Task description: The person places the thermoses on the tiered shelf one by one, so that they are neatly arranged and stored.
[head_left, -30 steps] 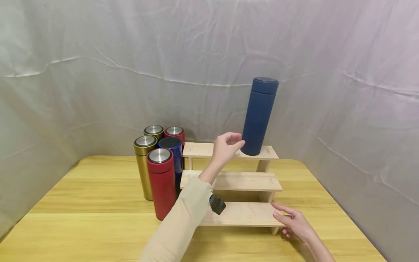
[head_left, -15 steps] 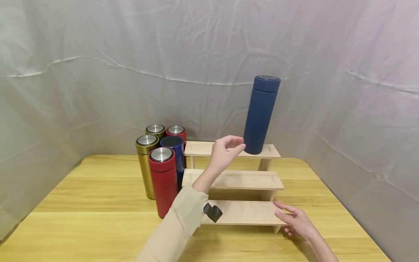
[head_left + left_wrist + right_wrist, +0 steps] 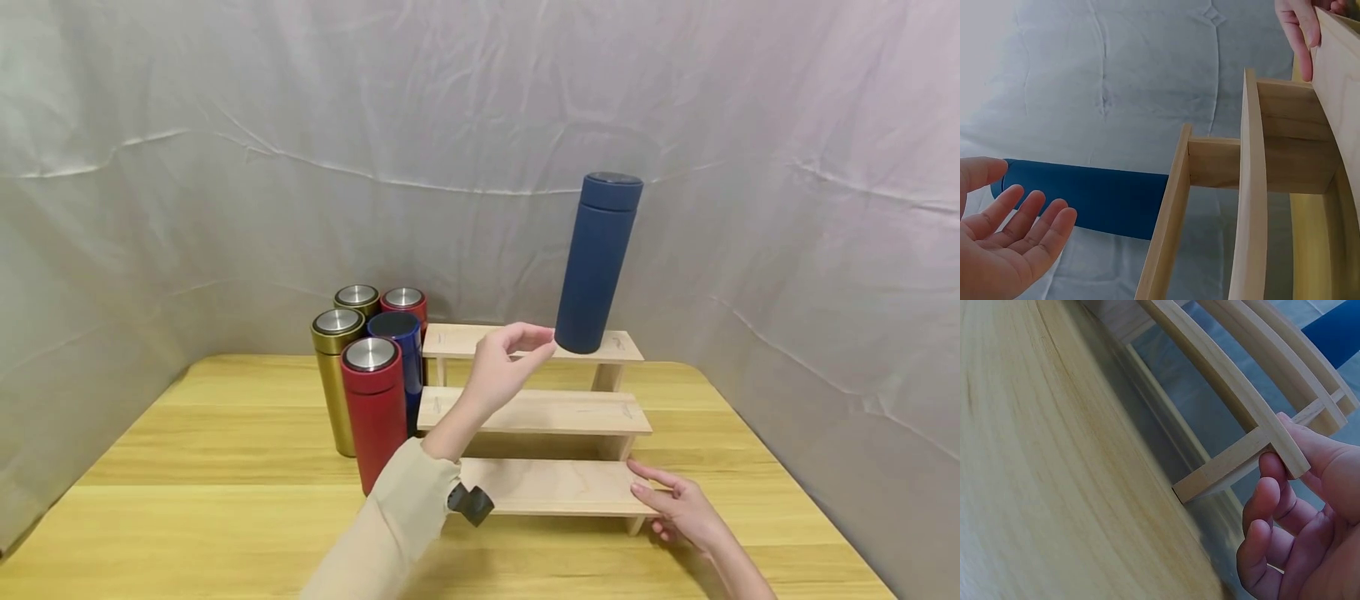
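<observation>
The navy bottle [image 3: 597, 262], a matte straight cylinder with a groove below its cap, stands on the top board of the stand [image 3: 555, 485] near its right end; whatever is on its dark lid is too small to read. The stand is pale plywood in three steps, smooth and straight-edged, with faint marks near the ends of the upper boards, also too small to read. The left hand [image 3: 506, 367] is by the bottle's base, thumb apart from loosely bent, slightly spread fingers; whether it touches is unclear. The right hand [image 3: 686, 517] pinches the right end of the lowest board between thumb and curled fingers. Left of the stand cluster two red bottles [image 3: 375, 433] and two gold bottles [image 3: 333, 392] with round silvery lids, around a glossy blue bottle [image 3: 405, 358] topped in black. The table [image 3: 187, 500] is yellow wood-grain; creased grey cloth [image 3: 300, 125] hangs behind.
</observation>
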`<state>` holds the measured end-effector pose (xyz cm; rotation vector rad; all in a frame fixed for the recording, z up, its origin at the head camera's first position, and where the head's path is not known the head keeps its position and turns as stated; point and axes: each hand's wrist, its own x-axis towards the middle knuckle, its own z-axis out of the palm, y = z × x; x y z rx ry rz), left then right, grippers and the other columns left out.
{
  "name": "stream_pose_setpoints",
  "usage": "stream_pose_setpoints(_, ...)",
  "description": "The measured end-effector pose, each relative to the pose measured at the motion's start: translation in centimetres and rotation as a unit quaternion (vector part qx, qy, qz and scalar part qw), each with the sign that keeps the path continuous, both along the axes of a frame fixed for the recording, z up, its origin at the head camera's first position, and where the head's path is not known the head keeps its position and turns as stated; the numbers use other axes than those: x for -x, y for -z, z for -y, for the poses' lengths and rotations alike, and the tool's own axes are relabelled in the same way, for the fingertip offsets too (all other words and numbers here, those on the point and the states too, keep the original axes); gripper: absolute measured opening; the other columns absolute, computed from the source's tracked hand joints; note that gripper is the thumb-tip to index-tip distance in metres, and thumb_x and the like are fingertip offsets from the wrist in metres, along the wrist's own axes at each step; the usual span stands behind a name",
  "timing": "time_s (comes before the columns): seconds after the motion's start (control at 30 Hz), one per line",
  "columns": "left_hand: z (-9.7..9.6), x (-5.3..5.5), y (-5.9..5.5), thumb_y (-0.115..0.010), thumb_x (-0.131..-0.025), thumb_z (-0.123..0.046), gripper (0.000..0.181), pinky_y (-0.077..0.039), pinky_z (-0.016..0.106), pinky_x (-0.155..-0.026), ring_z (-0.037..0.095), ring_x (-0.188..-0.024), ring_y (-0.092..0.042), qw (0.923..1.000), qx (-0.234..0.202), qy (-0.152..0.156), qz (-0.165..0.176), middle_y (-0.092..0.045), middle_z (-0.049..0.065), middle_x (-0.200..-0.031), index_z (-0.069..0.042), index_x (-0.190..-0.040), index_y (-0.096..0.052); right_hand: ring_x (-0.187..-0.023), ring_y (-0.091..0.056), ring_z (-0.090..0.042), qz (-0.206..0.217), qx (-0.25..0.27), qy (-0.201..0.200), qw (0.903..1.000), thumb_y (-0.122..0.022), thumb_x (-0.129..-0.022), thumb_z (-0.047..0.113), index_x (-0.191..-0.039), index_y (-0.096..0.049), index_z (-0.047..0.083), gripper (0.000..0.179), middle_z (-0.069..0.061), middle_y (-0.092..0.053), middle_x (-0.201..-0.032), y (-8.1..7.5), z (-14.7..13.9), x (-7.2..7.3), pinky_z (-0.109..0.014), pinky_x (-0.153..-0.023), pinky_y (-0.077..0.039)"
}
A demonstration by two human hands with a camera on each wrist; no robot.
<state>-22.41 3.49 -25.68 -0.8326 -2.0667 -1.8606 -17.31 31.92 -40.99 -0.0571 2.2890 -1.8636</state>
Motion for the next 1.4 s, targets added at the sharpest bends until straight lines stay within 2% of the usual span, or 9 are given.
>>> stream_pose_setpoints(0.07, 0.3, -0.2, 0.2, -0.060, -0.085, -0.009, 0.020, -0.048, 0.024, -0.073, 0.020, -0.088, -0.061, 1.0000, -0.002, 0.001, -0.009, -0.064, 0.014, -0.097, 0.004, -0.100, -0.063, -0.046, -0.051, -0.006, -0.003, -0.002, 0.001, 1.0000, -0.057, -0.088, 0.019, -0.097, -0.058, 0.050, 0.032, -0.023, -0.054, -0.115, -0.1, 0.0, 0.0, -0.020, -0.043, -0.044)
stream_pose_setpoints(0.2, 0.5, 1.0, 1.8, -0.063, -0.083, -0.013, 0.023, -0.048, 0.027, -0.075, 0.013, -0.088, -0.061, 0.9999, -0.001, 0.001, -0.014, -0.065, 0.009, -0.096, 0.001, -0.101, -0.064, -0.046, -0.051, -0.007, -0.011, -0.012, 0.004, 0.9999, -0.057, -0.088, 0.020, -0.098, -0.057, 0.051, 0.032, -0.029, -0.048, -0.120, -0.2, 0.0, 0.1, -0.021, -0.044, -0.045)
stream_pose_setpoints(0.3, 1.0, 0.4, 1.7, -0.063, -0.083, -0.011, 0.023, -0.048, 0.028, -0.076, 0.017, -0.089, -0.060, 1.0000, -0.001, 0.002, 0.000, -0.065, 0.011, -0.096, 0.003, -0.101, -0.063, -0.046, -0.050, -0.007, -0.015, -0.017, 0.004, 0.9997, -0.056, -0.088, 0.019, -0.098, -0.056, 0.050, 0.033, -0.030, -0.046, -0.122, -0.2, 0.0, 0.1, -0.022, -0.044, -0.046)
stream_pose_setpoints(0.43, 2.0, -1.4, 0.7, -0.061, -0.083, -0.006, 0.021, -0.048, 0.030, -0.077, 0.024, -0.092, -0.059, 0.9999, -0.002, 0.003, 0.011, -0.063, 0.017, -0.098, 0.006, -0.101, -0.062, -0.047, -0.050, -0.007, -0.013, -0.016, -0.003, 0.9998, -0.056, -0.089, 0.019, -0.099, -0.056, 0.050, 0.032, -0.025, -0.052, -0.116, -0.4, -0.1, 0.2, -0.021, -0.044, -0.045)
stream_pose_setpoints(0.53, 2.7, -2.3, 0.5, -0.060, -0.084, -0.004, 0.020, -0.048, 0.030, -0.076, 0.025, -0.091, -0.059, 1.0000, -0.001, 0.001, 0.008, -0.063, 0.018, -0.097, 0.007, -0.100, -0.061, -0.047, -0.050, -0.007, -0.010, -0.012, -0.006, 0.9999, -0.056, -0.089, 0.019, -0.099, -0.057, 0.049, 0.031, -0.021, -0.054, -0.114, -0.5, 0.0, 0.3, -0.021, -0.044, -0.045)
stream_pose_setpoints(0.73, 4.0, -1.3, 2.8, -0.062, -0.084, -0.012, 0.020, -0.049, 0.028, -0.073, 0.017, -0.088, -0.060, 0.9999, 0.011, -0.007, 0.006, -0.064, 0.011, -0.096, 0.000, -0.100, -0.063, -0.047, -0.050, -0.006, -0.009, -0.009, -0.001, 0.9999, -0.056, -0.089, 0.019, -0.098, -0.057, 0.049, 0.032, -0.022, -0.052, -0.117, -0.6, 0.1, 0.3, -0.021, -0.044, -0.045)
stream_pose_setpoints(0.8, 4.5, -1.4, 3.2, -0.062, -0.084, -0.013, 0.021, -0.049, 0.028, -0.072, 0.017, -0.088, -0.060, 0.9998, 0.018, -0.009, 0.005, -0.065, 0.010, -0.095, 0.000, -0.100, -0.063, -0.047, -0.050, -0.006, -0.010, -0.011, -0.001, 0.9999, -0.056, -0.089, 0.019, -0.098, -0.057, 0.049, 0.032, -0.022, -0.052, -0.117, -0.6, 0.0, 0.3, -0.021, -0.044, -0.045)
stream_pose_setpoints(1.13, 6.7, -3.0, 4.3, -0.061, -0.085, -0.012, 0.017, -0.050, 0.027, -0.068, 0.014, -0.082, -0.061, 0.9996, 0.018, -0.015, 0.018, -0.065, 0.009, -0.093, -0.002, -0.098, -0.064, -0.047, -0.050, -0.007, -0.009, -0.011, 0.001, 0.9999, -0.055, -0.089, 0.018, -0.099, -0.056, 0.050, 0.034, -0.020, -0.052, -0.117, -0.2, -0.1, 0.2, -0.021, -0.045, -0.046)
stream_pose_setpoints(1.4, 8.2, -4.3, 5.2, -0.061, -0.083, -0.005, 0.012, -0.051, 0.027, -0.069, 0.023, -0.078, -0.062, 0.9997, -0.019, -0.015, -0.009, -0.065, 0.011, -0.086, 0.002, -0.093, -0.064, -0.047, -0.051, -0.007, -0.003, -0.007, 0.004, 1.0000, -0.056, -0.089, 0.018, -0.098, -0.056, 0.050, 0.034, -0.027, -0.047, -0.122, 0.1, 0.1, 0.1, -0.022, -0.044, -0.046)
